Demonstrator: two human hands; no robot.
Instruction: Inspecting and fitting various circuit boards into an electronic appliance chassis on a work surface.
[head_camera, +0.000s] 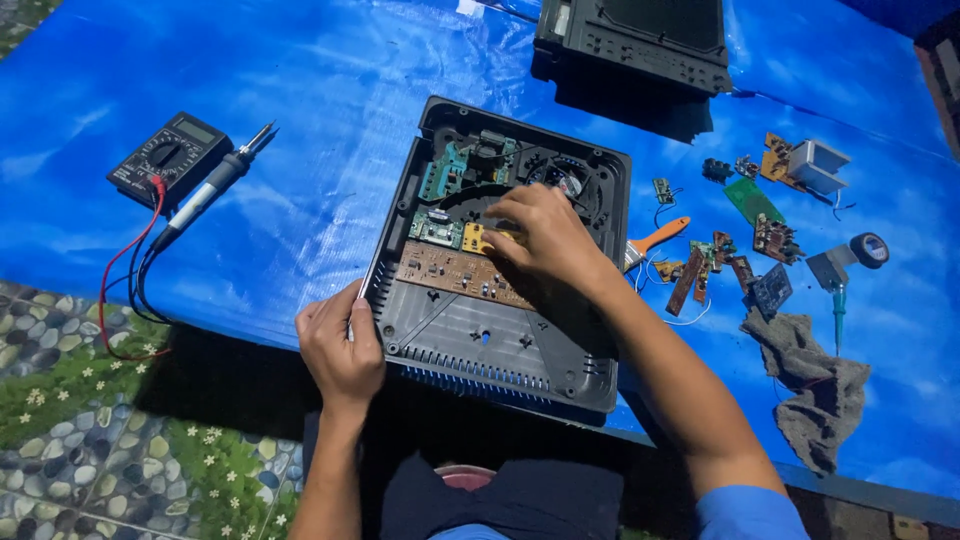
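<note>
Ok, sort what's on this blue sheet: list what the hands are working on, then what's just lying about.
In hand:
- open black plastic appliance casing, gripped at its edge by the left hand
- brown circuit board inside it, under the right hand

Lying about:
- black multimeter
- soldering iron
- orange-handled brush
- loose small circuit boards
- grey rag
- second black casing

We are looking down on a low table (880, 492) that is wearing a glossy blue plastic sheet (330, 190), which is catching bright, hard light and showing pale glare streaks. Beyond its near edge, the floor (90, 440) is showing tiles patterned with grey pebbles, green grass and small white flowers, and the table is casting a dark shadow (230, 380) across them.
</note>
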